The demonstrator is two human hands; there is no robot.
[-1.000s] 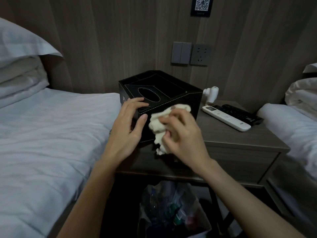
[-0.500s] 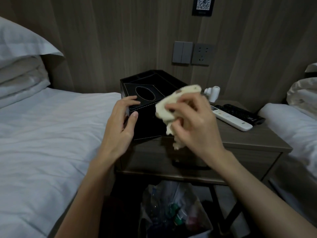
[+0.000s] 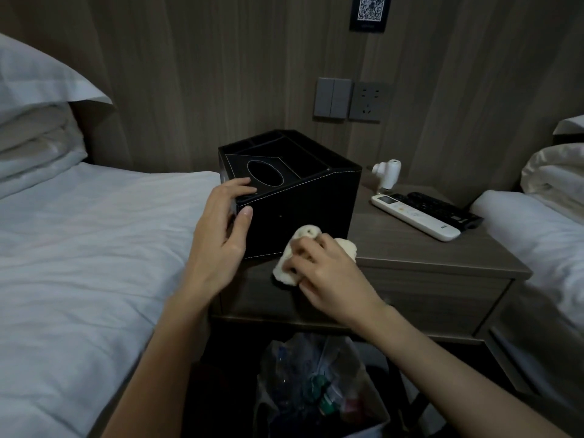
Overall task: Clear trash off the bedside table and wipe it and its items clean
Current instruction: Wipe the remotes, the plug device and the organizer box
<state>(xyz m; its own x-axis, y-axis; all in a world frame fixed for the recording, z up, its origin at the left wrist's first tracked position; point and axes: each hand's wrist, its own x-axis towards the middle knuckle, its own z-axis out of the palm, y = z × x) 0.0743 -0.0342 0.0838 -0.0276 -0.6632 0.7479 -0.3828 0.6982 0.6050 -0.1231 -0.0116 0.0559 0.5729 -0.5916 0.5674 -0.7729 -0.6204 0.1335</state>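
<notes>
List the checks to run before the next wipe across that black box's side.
1. Left hand steadies the black box: ok, fingers on its top edge, thumb on its side.
2. Cloth secure in the right hand: ok, bunched under curled fingers.
3. Cloth meets the box's side: ok, at its lower edge.
4. White remote and black remote out of the path: ok, they lie apart to the right.
5. Box's base fully on the bedside table: cannot tell, the left hand hides the near corner.
</notes>
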